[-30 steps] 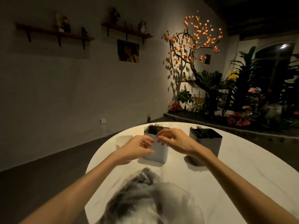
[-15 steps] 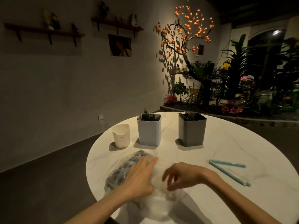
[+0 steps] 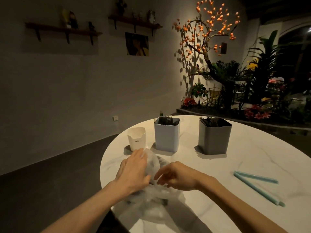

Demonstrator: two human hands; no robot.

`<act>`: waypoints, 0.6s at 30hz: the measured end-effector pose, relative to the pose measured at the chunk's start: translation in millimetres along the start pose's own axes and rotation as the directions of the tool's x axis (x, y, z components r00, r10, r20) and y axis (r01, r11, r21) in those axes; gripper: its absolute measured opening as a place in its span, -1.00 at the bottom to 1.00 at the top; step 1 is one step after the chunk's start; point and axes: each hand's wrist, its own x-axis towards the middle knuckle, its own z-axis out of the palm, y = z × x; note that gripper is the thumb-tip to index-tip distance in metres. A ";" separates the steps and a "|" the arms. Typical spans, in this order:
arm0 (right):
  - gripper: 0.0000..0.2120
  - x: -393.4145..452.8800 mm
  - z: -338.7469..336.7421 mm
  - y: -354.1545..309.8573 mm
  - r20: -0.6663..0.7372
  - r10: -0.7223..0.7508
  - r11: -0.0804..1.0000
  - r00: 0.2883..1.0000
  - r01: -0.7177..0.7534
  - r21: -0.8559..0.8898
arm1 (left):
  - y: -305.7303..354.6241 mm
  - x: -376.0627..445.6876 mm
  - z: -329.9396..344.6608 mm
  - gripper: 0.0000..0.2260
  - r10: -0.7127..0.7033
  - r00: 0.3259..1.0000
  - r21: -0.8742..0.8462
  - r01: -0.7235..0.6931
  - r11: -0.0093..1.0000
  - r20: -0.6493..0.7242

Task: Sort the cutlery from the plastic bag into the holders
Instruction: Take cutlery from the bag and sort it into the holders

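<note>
A clear plastic bag (image 3: 154,199) with dark cutlery inside lies on the round white table (image 3: 252,157) close to me. My left hand (image 3: 134,170) rests flat on the bag's left side, fingers straight. My right hand (image 3: 176,177) hovers at the bag's top with fingers loosely curled; whether it pinches the plastic is unclear. Behind the bag stand three holders: a small white one (image 3: 136,139), a light blue one (image 3: 167,134) with forks, and a grey one (image 3: 214,136) with dark cutlery.
A pale blue bag clip (image 3: 257,185), opened into a V, lies on the table to the right. The table edge curves close on my left. A wall with shelves and a planted bed with an orange-blossomed tree lie beyond.
Both hands came back from the light blue holder to the bag. My left hand has since slid forward over the bag; the view has dropped toward the table.
</note>
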 end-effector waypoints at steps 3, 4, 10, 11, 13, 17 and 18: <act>-0.57 13.1 3.7 -1.7 -0.035 0.039 0.980 0.999 -0.045 -0.195 | -9.0 0.8 7.8 -0.13 -0.017 1.000 0.090 0.015 0.996 0.013; -0.47 16.5 4.1 -0.2 -0.092 0.103 0.950 0.990 -0.125 -0.286 | -11.1 0.7 7.6 -0.10 -0.019 1.000 0.101 0.020 0.995 -0.006; -0.46 28.5 0.0 -24.9 -0.362 0.132 0.759 0.923 -0.329 -0.562 | -9.9 -1.9 -3.7 0.05 -0.057 0.998 0.025 0.058 0.998 -0.025; -0.56 31.8 -1.0 -27.8 -0.366 0.065 0.771 0.928 -0.280 -0.573 | -11.0 -1.7 -4.1 0.04 -0.057 0.998 0.008 0.057 0.998 -0.021; -0.74 42.5 0.3 -29.6 -0.247 -0.036 0.874 0.968 -0.090 -0.477 | -14.8 -2.0 -5.3 0.01 -0.042 0.999 -0.024 0.041 0.999 -0.027; -0.59 60.0 8.6 -25.0 0.042 0.046 0.928 0.998 -0.027 -0.372 | -23.2 -4.7 -4.8 0.02 -0.010 1.000 -0.055 0.011 0.998 0.021; -0.56 63.7 6.9 -19.0 -0.008 0.094 0.873 0.996 -0.087 -0.479 | -26.0 -4.8 -5.0 0.02 -0.015 0.999 -0.057 0.017 0.998 0.037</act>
